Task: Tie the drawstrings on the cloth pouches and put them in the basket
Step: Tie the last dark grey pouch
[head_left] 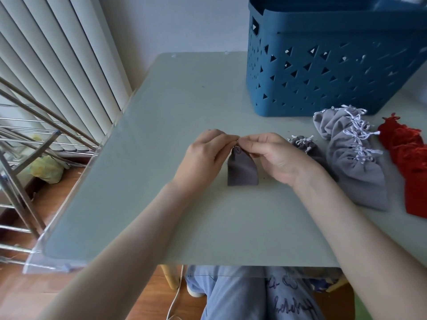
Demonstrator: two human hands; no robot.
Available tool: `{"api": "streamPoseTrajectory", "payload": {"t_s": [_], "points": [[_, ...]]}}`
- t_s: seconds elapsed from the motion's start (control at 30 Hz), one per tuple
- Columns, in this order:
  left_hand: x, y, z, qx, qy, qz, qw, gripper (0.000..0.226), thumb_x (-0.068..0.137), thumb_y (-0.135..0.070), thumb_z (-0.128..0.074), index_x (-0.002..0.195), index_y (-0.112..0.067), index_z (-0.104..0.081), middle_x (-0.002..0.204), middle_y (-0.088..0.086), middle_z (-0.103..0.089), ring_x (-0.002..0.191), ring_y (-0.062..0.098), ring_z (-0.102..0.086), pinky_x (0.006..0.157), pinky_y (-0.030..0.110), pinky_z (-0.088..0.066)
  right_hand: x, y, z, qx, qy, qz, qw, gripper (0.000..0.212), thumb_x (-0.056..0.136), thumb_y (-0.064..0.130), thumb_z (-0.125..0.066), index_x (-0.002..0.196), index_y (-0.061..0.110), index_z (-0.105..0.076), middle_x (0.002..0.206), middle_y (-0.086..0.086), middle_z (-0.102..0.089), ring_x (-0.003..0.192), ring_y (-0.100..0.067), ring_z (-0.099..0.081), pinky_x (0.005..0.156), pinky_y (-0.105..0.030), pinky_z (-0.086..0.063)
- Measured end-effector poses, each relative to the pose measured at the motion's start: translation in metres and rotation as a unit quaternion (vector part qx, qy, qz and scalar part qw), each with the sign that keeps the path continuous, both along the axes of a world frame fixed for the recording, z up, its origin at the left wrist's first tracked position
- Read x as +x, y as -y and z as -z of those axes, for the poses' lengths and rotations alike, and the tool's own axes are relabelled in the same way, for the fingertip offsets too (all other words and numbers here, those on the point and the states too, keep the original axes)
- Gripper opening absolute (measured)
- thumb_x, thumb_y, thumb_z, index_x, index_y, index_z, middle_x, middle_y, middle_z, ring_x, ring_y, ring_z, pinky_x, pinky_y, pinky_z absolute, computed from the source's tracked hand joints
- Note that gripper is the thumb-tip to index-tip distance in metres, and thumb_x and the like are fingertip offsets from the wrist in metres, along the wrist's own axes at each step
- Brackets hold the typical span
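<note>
A small dark grey cloth pouch (242, 168) lies mid-table, soft and bell-shaped. The left hand (203, 155) and right hand (276, 155) pinch its gathered top together. To the right lie soft grey pouches (355, 158), red pouches (409, 158) and a blue plastic basket (323, 72) with triangle holes. The table (161, 135) is smooth, pale green.
</note>
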State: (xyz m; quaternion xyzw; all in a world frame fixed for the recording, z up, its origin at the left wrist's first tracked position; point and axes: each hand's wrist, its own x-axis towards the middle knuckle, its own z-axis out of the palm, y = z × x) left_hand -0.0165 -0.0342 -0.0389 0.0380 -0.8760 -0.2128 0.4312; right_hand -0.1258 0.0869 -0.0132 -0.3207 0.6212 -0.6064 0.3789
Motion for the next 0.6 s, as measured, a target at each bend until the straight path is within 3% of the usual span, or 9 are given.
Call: {"api": "streamPoseTrajectory", "payload": {"t_s": [0.1,0.2,0.3,0.37,0.5,0.6], "points": [[0.001,0.0,-0.001,0.028,0.01,0.006,1.0,0.018,0.092,-0.01,-0.055,0.096,-0.005,-0.072,0.081,0.005,-0.064,0.075,0.008,-0.054,0.073,0.004,-0.037,-0.001,-0.001,0.0,0.015,-0.044,-0.006,0.999,0.02,0.089,0.012,-0.058,0.076,0.019,-0.071,0.071,0.013,-0.068,0.066,0.003,-0.052,0.075,-0.024,-0.029],[0.004,-0.005,-0.006,0.118,0.041,0.006,0.992,0.016,0.089,-0.01,-0.058,0.094,-0.009,-0.074,0.079,-0.004,-0.061,0.071,-0.003,-0.055,0.069,0.004,-0.037,-0.001,-0.001,0.0,0.028,-0.074,-0.002,0.997,0.017,0.091,0.011,-0.058,0.082,0.018,-0.07,0.076,0.01,-0.069,0.074,-0.003,-0.057,0.077,-0.025,-0.036],[0.005,-0.007,-0.012,0.217,0.107,-0.013,0.97,0.014,0.09,-0.013,-0.06,0.09,-0.014,-0.074,0.078,-0.002,-0.068,0.072,0.005,-0.06,0.07,0.015,-0.044,0.002,0.001,0.001,0.037,-0.096,0.02,0.995,0.012,0.091,0.007,-0.058,0.087,0.012,-0.068,0.079,0.004,-0.068,0.075,-0.007,-0.06,0.075,-0.023,-0.045],[0.007,-0.007,-0.015,0.269,0.146,-0.018,0.952,0.013,0.089,-0.015,-0.061,0.087,-0.015,-0.074,0.074,-0.005,-0.068,0.07,0.007,-0.06,0.07,0.015,-0.045,0.005,0.003,0.003,0.047,-0.117,0.037,0.991,0.011,0.091,0.005,-0.058,0.085,0.011,-0.066,0.077,0.001,-0.066,0.068,-0.005,-0.059,0.069,-0.017,-0.047],[0.007,-0.007,-0.014,0.281,0.191,-0.034,0.94,0.009,0.087,-0.019,-0.064,0.085,-0.015,-0.073,0.072,-0.007,-0.067,0.064,0.0,-0.058,0.062,0.008,-0.041,0.009,0.004,0.008,0.091,-0.217,0.072,0.969,0.013,0.09,0.01,-0.06,0.081,0.018,-0.065,0.075,0.004,-0.066,0.07,-0.006,-0.059,0.074,-0.018,-0.046],[0.006,-0.006,-0.013,0.24,0.216,-0.049,0.945,0.008,0.087,-0.02,-0.064,0.083,-0.016,-0.07,0.07,-0.01,-0.063,0.06,-0.009,-0.053,0.058,0.003,-0.035,0.012,0.005,0.008,0.126,-0.34,0.092,0.927,0.008,0.088,0.014,-0.062,0.082,0.018,-0.064,0.075,0.01,-0.061,0.066,0.001,-0.054,0.063,-0.006,-0.038]]}}
